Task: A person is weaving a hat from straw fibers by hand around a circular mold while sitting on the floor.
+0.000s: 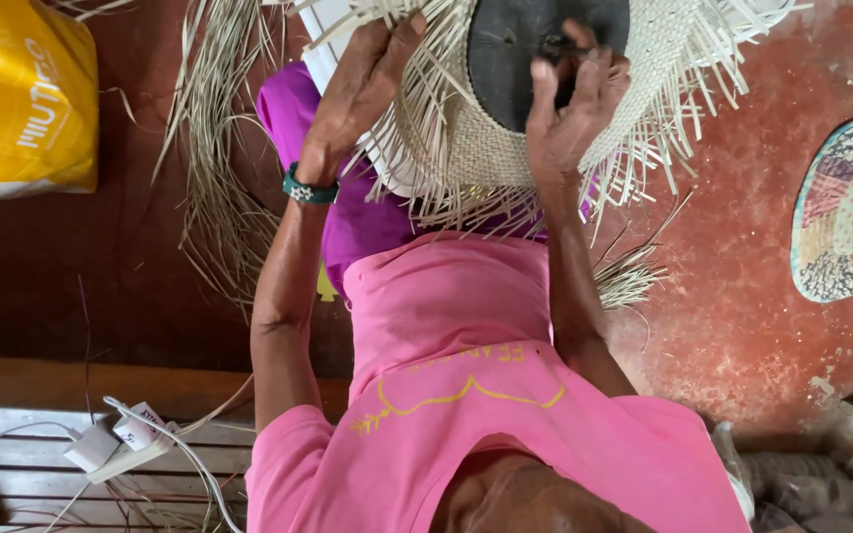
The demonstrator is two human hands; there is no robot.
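A half-woven pale straw hat [486,138], with loose strands sticking out all round, lies on my lap over a dark round block [515,49]. My left hand [357,89], a green beaded bracelet at its wrist, grips the hat's left side among the loose strands. My right hand [575,104] rests on the hat's top. Its fingers are curled over the edge of the dark block and pinch at the weave there. A purple cloth [348,222] and my pink shirt [466,355] lie below the hat.
A yellow bag [22,99] stands at the upper left. A bundle of long dry straw [214,168] hangs beside my left arm. A round multicoloured woven mat [851,212] lies on the red floor [742,316]. A white power strip with plugs [116,444] rests on wooden slats.
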